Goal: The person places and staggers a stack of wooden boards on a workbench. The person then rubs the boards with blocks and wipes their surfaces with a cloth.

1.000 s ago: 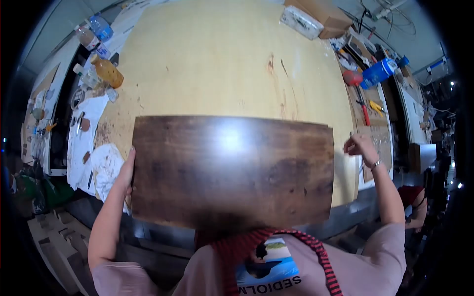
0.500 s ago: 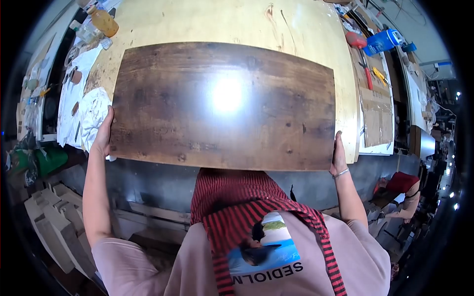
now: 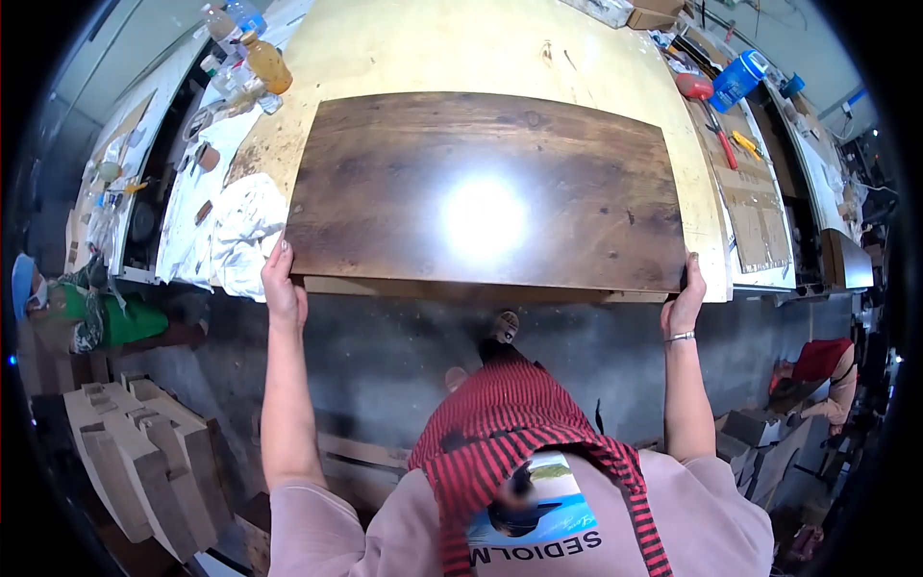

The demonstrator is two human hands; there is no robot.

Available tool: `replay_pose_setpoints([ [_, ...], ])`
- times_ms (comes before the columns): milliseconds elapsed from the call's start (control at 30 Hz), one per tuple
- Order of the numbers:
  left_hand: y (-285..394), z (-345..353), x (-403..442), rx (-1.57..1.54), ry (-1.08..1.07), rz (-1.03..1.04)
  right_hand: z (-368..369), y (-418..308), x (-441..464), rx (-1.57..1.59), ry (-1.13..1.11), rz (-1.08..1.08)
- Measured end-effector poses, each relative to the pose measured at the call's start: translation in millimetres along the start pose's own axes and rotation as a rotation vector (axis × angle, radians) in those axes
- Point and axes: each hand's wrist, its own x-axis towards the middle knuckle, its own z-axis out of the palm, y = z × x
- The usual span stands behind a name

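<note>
A dark brown wooden panel (image 3: 385, 192) with a glossy finish and a bright light reflection spans the space before me. My left hand (image 3: 286, 287) grips its left front corner, thumb up along the edge. At the opposite front corner, my right hand (image 3: 685, 298) is closed round the panel, with a bracelet at the wrist. Both sets of fingers are partly hidden under the board. The panel lies over a pale worktable (image 3: 433, 48), close to its front edge; whether it touches the top I cannot tell. Beside my left hand is a crumpled white cloth (image 3: 248, 226).
Bottles, including an amber one (image 3: 266, 62), stand back left. At right are a blue bottle (image 3: 738, 81), red-handled pliers (image 3: 719, 135), a yellow tool (image 3: 747, 145) and flat cardboard (image 3: 750, 216). Grey-brown blocks (image 3: 154, 462) are stacked lower left. Other people (image 3: 827, 375) are at both sides.
The panel has moved forward over the table, away from my body, with both hands still on it. My arms are more outstretched, and the floor and a shoe now show below the board.
</note>
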Motion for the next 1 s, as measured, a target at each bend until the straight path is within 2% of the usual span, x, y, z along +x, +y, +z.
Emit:
replay_pose_setpoints([
  [67,-14.7,-1.2,-3.7,-0.014,0.082,0.104,3.9,3.7,-6.2,0.044,0.041,-0.087],
  [167,-27.7,11.8,-3.6,0.058,0.241,0.232,1.4,31.0,5.7,-0.2,0.197,-0.208],
  [300,-42.8,16.8,14.8,0.454,0.432,0.439,22.6,19.4,21.3,-0.385,0.328,-0.346],
  [333,-35.3,23.9,11.7,0.551,0.436,0.426,27.0,18.2,26.4,-0.451,0.366,-0.393],
  [400,-22.7,31.0,5.4,0.75,0.446,0.403,31.7,11.6,25.9,-0.419,0.348,-0.32],
  [433,-29.9,26.9,11.7,0.754,0.461,0.48,26.9,18.2,30.9,-0.516,0.371,-0.381],
  [467,-28.7,29.9,18.3,0.764,0.493,0.539,33.2,17.4,31.5,-0.458,0.386,-0.355],
  [533,-23.0,35.2,21.0,1.003,0.573,0.376,30.3,15.0,30.8,-0.547,0.357,-0.379],
  [600,-17.4,42.2,22.2,1.018,0.546,0.342,41.2,2.6,22.7,-0.62,0.398,-0.378],
  [733,-34.0,23.0,29.3,0.904,0.442,0.502,35.8,10.2,22.6,-0.537,0.37,-0.349],
  [833,-39.9,14.3,24.3,0.827,0.419,0.584,36.2,17.5,22.9,-0.477,0.392,-0.465],
  [867,-42.7,11.7,25.3,0.776,0.424,0.586,37.8,16.8,22.2,-0.447,0.386,-0.468],
  [900,-43.7,8.7,30.8,0.858,0.453,0.588,35.1,15.9,19.0,-0.421,0.381,-0.468],
  [933,-37.3,11.9,29.0,0.945,0.477,0.58,31.5,11.9,20.1,-0.611,0.389,-0.431],
  [1000,-28.4,20.2,33.4,1.028,0.506,0.454,41.5,-0.4,19.1,-0.687,0.408,-0.396],
])
